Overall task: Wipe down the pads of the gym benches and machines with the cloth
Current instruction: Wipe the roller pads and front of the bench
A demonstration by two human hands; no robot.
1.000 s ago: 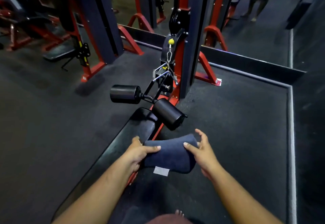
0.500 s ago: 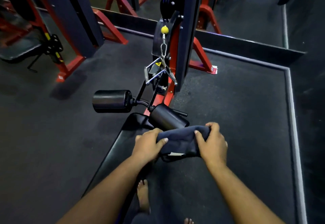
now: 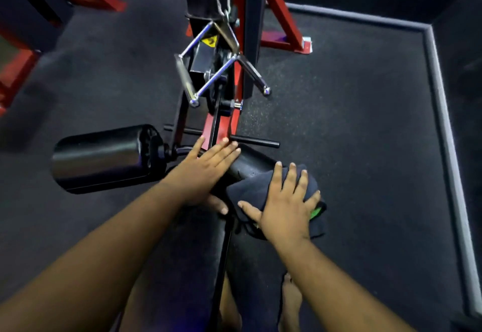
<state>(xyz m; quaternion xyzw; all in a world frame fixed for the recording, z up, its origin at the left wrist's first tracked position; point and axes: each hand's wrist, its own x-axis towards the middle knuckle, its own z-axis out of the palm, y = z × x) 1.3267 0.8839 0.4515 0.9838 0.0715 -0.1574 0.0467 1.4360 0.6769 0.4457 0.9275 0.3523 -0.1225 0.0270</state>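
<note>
A dark blue cloth [image 3: 250, 191] lies draped over the right black roller pad [image 3: 247, 164] of a seated row machine. My right hand [image 3: 284, 201] presses flat on the cloth with its fingers spread. My left hand [image 3: 206, 170] rests flat on the inner end of the same roller, fingers straight, touching the pad beside the cloth. The left roller pad [image 3: 101, 157] sticks out uncovered to the left. The black bench pad [image 3: 182, 258] runs below my forearms, mostly hidden by them.
A chrome V-handle [image 3: 221, 65] hangs on a chain from the red and black upright [image 3: 247, 31] just beyond the rollers. A footrest bar [image 3: 255, 141] crosses behind the pad. My bare feet [image 3: 289, 303] stand on dark rubber floor; a raised border [image 3: 443, 123] runs at right.
Both hands gripped the cloth in the air before; now it lies over the right roller with both hands flattened. The view has moved closer and lower.
</note>
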